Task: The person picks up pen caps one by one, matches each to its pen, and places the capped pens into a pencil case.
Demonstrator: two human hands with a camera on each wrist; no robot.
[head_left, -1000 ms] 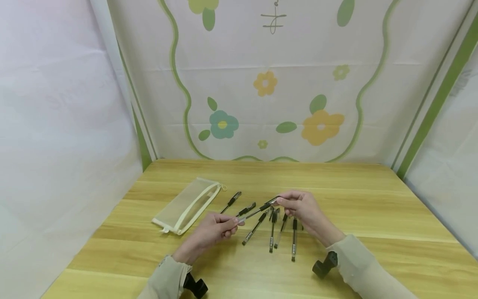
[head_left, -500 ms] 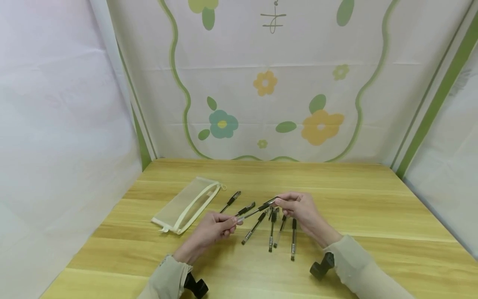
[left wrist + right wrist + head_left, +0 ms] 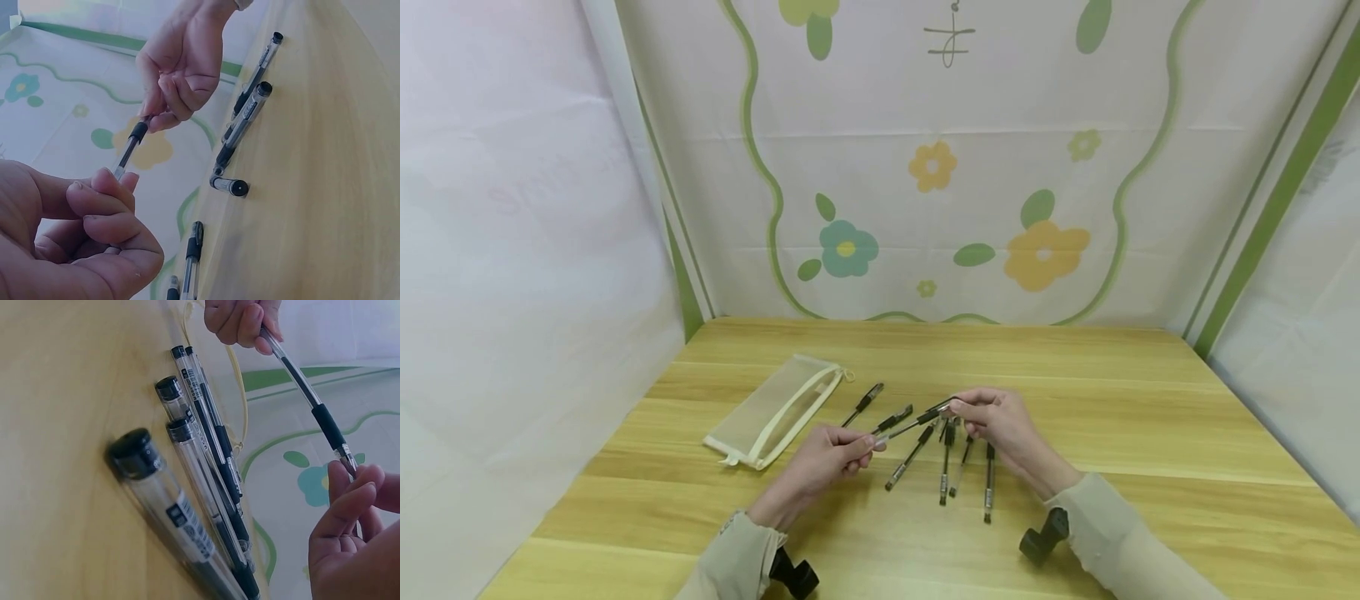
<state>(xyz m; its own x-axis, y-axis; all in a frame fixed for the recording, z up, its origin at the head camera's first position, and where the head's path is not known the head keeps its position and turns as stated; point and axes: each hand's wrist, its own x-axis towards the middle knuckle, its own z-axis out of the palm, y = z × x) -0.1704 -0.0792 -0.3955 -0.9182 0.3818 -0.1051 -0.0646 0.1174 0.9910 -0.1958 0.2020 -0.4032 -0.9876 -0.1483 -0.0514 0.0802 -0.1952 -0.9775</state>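
Note:
Both hands hold one clear-barrelled gel pen [image 3: 912, 424] with a black grip, raised slightly over the table and slanting up to the right. My left hand [image 3: 823, 467] pinches the pen's rear end between thumb and fingers. At the capped end, my right hand [image 3: 1003, 425] pinches the pen; its fingers hide part of the cap. The right wrist view shows the black grip section [image 3: 328, 425] between the two hands. Several similar pens [image 3: 988, 487] lie fanned out on the table beneath and beside the hands, some partly hidden.
A cream mesh zip pouch [image 3: 775, 412] lies on the wooden table [image 3: 1075, 367], left of the pens, its zipper side gaping. A flower-printed white cloth [image 3: 880, 183] hangs behind the table, with white cloth walls on both sides.
My right hand has shifted very slightly left with the pen's capped end. The left hand keeps nearly the same place, and the pens on the table stay where they were.

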